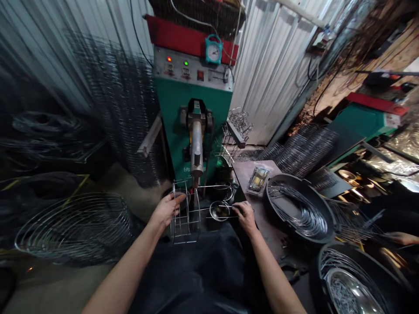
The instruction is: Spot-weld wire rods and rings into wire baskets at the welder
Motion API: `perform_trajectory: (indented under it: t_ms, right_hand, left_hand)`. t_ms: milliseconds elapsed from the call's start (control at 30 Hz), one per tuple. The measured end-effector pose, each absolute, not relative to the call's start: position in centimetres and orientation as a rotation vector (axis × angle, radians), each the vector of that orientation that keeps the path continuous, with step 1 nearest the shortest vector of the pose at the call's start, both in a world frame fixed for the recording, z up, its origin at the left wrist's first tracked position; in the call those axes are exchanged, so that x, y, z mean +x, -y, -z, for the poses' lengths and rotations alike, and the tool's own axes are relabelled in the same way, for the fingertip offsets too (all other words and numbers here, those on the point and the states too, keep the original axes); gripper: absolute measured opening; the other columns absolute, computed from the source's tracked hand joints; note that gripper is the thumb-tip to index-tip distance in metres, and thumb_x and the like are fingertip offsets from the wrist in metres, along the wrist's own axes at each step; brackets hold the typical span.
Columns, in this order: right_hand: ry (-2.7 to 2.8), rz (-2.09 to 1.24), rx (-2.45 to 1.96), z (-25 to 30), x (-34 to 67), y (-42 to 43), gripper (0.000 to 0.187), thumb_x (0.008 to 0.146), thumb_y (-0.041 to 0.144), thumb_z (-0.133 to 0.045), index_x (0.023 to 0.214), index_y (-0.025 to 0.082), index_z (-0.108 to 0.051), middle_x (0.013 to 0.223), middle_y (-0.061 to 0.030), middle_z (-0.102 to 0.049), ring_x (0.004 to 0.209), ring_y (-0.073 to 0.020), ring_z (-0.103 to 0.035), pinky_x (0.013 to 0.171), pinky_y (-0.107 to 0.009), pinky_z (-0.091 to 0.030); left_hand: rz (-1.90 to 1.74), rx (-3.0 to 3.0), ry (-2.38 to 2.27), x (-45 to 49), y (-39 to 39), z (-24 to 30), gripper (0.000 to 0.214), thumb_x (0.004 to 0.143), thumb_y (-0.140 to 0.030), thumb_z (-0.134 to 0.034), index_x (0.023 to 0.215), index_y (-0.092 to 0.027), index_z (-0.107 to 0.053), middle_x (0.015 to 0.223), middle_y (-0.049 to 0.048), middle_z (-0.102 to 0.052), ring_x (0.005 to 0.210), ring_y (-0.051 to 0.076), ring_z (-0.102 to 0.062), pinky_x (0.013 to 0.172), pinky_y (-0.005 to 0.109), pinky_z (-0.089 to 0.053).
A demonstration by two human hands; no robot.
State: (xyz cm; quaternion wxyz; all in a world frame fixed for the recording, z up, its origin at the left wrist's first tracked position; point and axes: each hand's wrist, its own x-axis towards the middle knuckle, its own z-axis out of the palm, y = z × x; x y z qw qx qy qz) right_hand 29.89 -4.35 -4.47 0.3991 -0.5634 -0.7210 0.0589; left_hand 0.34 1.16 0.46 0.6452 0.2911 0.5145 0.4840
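Observation:
My left hand is closed around the left side of a wire rack, a frame of thin bent metal rods. The rack sits under the upper arm of a green welding machine, close to its tip. My right hand pinches a thin metal wire at the right of the rack. Beside those fingers is a wire ring with straight rods by it; whether the ring is joined to the rack I cannot tell. Where the rods meet the machine's lower part is dark and partly hidden.
Black round trays of bent wires stand on the right, one with a metal bowl in it. A wire-ring pile lies at left. Stacked wire frames lean behind. Another person's hand shows at far right.

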Motion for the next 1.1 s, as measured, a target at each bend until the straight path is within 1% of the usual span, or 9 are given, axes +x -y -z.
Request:
perform_trajectory:
  t_ms: [100, 200, 300, 433, 633, 833, 1000, 1100]
  right_hand:
    - [1.790, -0.176, -1.399, 3.7, 28.8, 3.7, 0.015, 0.085, 0.033, -0.054, 0.083, 0.022, -0.065, 0.084, -0.0048, -0.064, 0.085, -0.0193, -0.053, 0.077, -0.034, -0.042]
    - [1.780, -0.189, -1.348, 2.7, 27.3, 2.3, 0.014, 0.083, 0.032, -0.055, 0.082, 0.023, -0.065, 0.098, -0.0070, -0.060, 0.098, -0.0209, -0.048, 0.086, -0.036, -0.041]
    - [1.819, -0.206, -1.311, 1.8, 25.5, 0.4, 0.012, 0.082, 0.030, -0.056, 0.081, 0.023, -0.065, 0.111, -0.0073, -0.056, 0.109, -0.0226, -0.042, 0.093, -0.040, -0.037]
    - [1.926, -0.235, -1.267, 1.3, 23.8, -1.6, 0.009, 0.081, 0.029, -0.058, 0.079, 0.024, -0.065, 0.120, -0.0054, -0.054, 0.112, -0.0239, -0.038, 0.097, -0.043, -0.034]
    - [2.013, -0.259, -1.203, 1.4, 23.3, -2.9, 0.009, 0.082, 0.028, -0.056, 0.081, 0.024, -0.064, 0.119, -0.0045, -0.056, 0.109, -0.0228, -0.039, 0.095, -0.042, -0.034]
    - [2.067, -0.261, -1.180, 0.7, 23.6, -3.9, 0.009, 0.083, 0.028, -0.056, 0.080, 0.023, -0.063, 0.114, -0.0045, -0.058, 0.104, -0.0219, -0.041, 0.092, -0.040, -0.035]
    - [2.078, -0.268, -1.163, 0.3, 23.6, -4.5, 0.008, 0.082, 0.028, -0.057, 0.080, 0.024, -0.063, 0.111, -0.0042, -0.060, 0.102, -0.0217, -0.042, 0.092, -0.040, -0.035]
    - [2.069, -0.279, -1.161, 0.3, 23.6, -4.8, 0.008, 0.082, 0.028, -0.057, 0.080, 0.024, -0.063, 0.111, -0.0041, -0.060, 0.101, -0.0217, -0.042, 0.091, -0.040, -0.036]
  left_hand:
    - [-1.098, 0.656, -1.176, 0.4, -1.2, -0.3, 0.048, 0.035, -0.035, -0.082, 0.071, -0.014, -0.059, 0.048, -0.0077, -0.040, 0.039, 0.002, -0.028, 0.034, 0.015, -0.015]
    - [-1.110, 0.646, -1.173, 0.4, -1.2, -0.2, 0.047, 0.036, -0.035, -0.082, 0.071, -0.015, -0.058, 0.049, -0.0080, -0.040, 0.039, 0.002, -0.027, 0.034, 0.015, -0.015]
    - [-1.129, 0.641, -1.167, 0.4, -1.1, -0.2, 0.048, 0.036, -0.036, -0.082, 0.072, -0.014, -0.059, 0.052, -0.0071, -0.043, 0.040, 0.002, -0.028, 0.034, 0.015, -0.017]
    - [-1.158, 0.634, -1.171, 0.5, -1.0, -0.3, 0.048, 0.036, -0.037, -0.083, 0.072, -0.014, -0.059, 0.052, -0.0070, -0.044, 0.040, 0.002, -0.028, 0.034, 0.015, -0.018]
    - [-1.221, 0.622, -1.190, 0.9, -1.3, -0.2, 0.048, 0.038, -0.039, -0.082, 0.072, -0.015, -0.059, 0.054, -0.0059, -0.047, 0.041, 0.002, -0.029, 0.034, 0.016, -0.018]
    - [-1.229, 0.615, -1.160, 0.9, -1.8, -0.2, 0.047, 0.037, -0.038, -0.082, 0.070, -0.014, -0.059, 0.048, -0.0072, -0.042, 0.041, 0.003, -0.028, 0.034, 0.016, -0.017]
    - [-1.232, 0.620, -1.129, 0.8, -2.1, -0.5, 0.047, 0.037, -0.036, -0.082, 0.071, -0.013, -0.060, 0.053, -0.0058, -0.046, 0.041, 0.002, -0.028, 0.034, 0.016, -0.018]
    - [-1.227, 0.612, -1.119, 0.7, -2.4, -0.5, 0.046, 0.037, -0.035, -0.082, 0.069, -0.013, -0.059, 0.049, -0.0073, -0.042, 0.041, 0.002, -0.027, 0.034, 0.016, -0.017]
